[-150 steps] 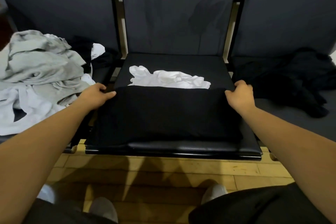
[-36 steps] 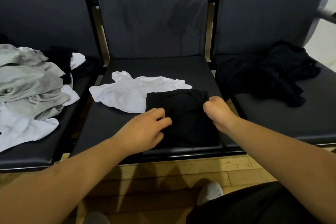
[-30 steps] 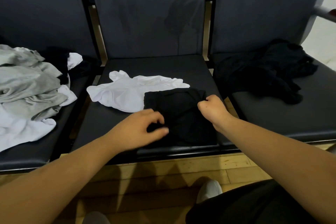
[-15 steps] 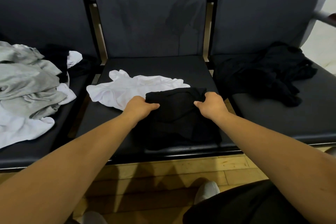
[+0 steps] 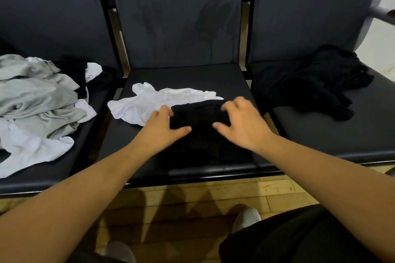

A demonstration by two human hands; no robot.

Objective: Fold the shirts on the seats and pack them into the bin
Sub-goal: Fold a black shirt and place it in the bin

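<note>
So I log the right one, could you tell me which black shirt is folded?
The black shirt on the middle seat, between the left hand and right hand, is folded; the black heap on the right seat is crumpled.

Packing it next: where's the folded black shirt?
Head view: the folded black shirt lies front-right on the middle seat, overlapping the white shirt on its left.

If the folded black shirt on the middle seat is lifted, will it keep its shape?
Probably not: the folded black shirt is soft cloth with uneven edges, so it likely sags or unfolds unless held from both sides. It looks light: a thin bundle. Pushed, it may slide on the smooth dark seat and drag the white shirt beside it.
</note>
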